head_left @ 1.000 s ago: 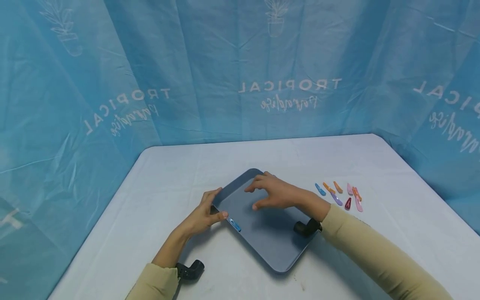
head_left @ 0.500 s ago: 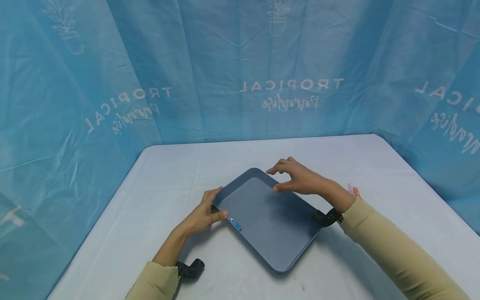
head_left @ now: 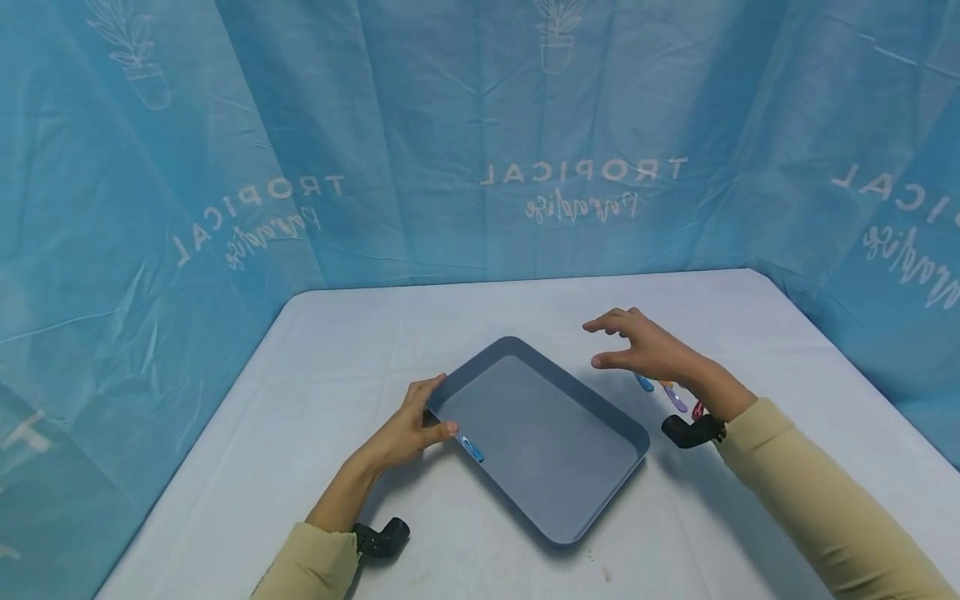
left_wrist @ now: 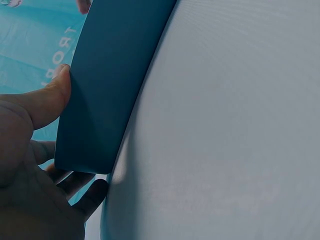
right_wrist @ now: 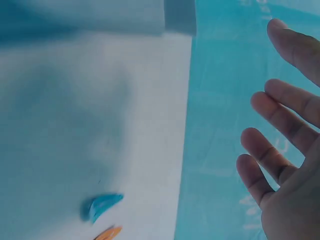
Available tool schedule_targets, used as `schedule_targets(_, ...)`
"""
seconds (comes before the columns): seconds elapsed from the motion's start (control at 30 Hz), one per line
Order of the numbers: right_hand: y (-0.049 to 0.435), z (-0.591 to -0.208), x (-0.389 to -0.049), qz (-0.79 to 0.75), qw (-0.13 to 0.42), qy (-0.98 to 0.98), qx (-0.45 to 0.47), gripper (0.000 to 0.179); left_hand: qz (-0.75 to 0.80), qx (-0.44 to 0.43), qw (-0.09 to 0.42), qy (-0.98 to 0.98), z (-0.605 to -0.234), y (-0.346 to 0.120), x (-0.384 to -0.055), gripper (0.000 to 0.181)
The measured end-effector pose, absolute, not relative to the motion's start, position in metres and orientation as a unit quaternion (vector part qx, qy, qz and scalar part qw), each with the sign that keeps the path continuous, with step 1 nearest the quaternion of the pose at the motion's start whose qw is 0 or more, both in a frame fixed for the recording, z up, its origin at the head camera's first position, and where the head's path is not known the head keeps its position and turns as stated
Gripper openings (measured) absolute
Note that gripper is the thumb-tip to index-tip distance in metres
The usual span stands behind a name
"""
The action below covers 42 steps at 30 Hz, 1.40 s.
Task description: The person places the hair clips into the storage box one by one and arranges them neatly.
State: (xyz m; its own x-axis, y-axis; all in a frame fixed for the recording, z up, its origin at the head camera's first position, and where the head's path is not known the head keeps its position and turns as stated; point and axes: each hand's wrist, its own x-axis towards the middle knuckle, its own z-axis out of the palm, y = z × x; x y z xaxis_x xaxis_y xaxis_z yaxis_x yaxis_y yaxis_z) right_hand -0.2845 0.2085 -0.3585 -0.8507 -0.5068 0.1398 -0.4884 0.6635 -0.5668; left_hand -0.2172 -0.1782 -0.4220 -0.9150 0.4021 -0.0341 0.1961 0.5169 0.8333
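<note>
A grey-blue rectangular tray (head_left: 540, 442) lies askew on the table. My left hand (head_left: 412, 427) grips its left corner; in the left wrist view the thumb lies at the rim, the other fingers behind and beneath the end. A blue snap hair clip (head_left: 470, 448) sits on the tray's near-left rim, just beside the left thumb. Beyond the tray's right side, my right hand (head_left: 648, 346) hovers with fingers spread and nothing between them. Near it lie another blue clip (right_wrist: 104, 205), an orange clip (right_wrist: 108, 233), a purple clip (head_left: 675, 398) and a red clip (head_left: 698, 410), partly hidden by the right arm.
The table (head_left: 360, 333) has a white cover. Blue printed curtains (head_left: 420, 150) hang behind it and along both sides. Black wrist cameras (head_left: 382, 540) stick out below both hands.
My right hand has moved right and away from over the tray to beside the clips, covering some of them. The left hand and the tray have stayed put.
</note>
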Motion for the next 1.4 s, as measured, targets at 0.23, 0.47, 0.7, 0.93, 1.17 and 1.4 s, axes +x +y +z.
schedule_targets(0.23, 0.230, -0.369, -0.287, -0.305, 0.028, 0.924, -0.230, 0.065, 0.462, 0.169, 0.114, 0.863, -0.420, -0.177, -0.216, 0.084)
schedule_targets(0.47, 0.246, -0.381, -0.289, -0.294, 0.047, 0.934, -0.197, 0.061, 0.460, 0.167, 0.112, 0.865, -0.420, -0.178, -0.217, 0.085)
schedule_targets(0.7, 0.260, -0.390, -0.289, -0.300, 0.070, 0.935, -0.173, 0.061, 0.462, 0.166, 0.113, 0.864, -0.419, -0.177, -0.216, 0.085)
schedule_targets(0.93, 0.271, -0.398, -0.288, -0.282, 0.069, 0.941, -0.175, 0.058, 0.468, 0.167, 0.117, 0.860, -0.420, -0.178, -0.216, 0.085)
schedule_targets(1.17, 0.280, -0.406, -0.287, -0.268, 0.070, 0.945, -0.174, 0.055, 0.472, 0.171, 0.118, 0.857, -0.421, -0.178, -0.216, 0.086)
schedule_targets(1.4, 0.286, -0.413, -0.287, -0.256, 0.068, 0.949, -0.170, 0.054, 0.469, 0.170, 0.115, 0.859, -0.421, -0.178, -0.216, 0.086)
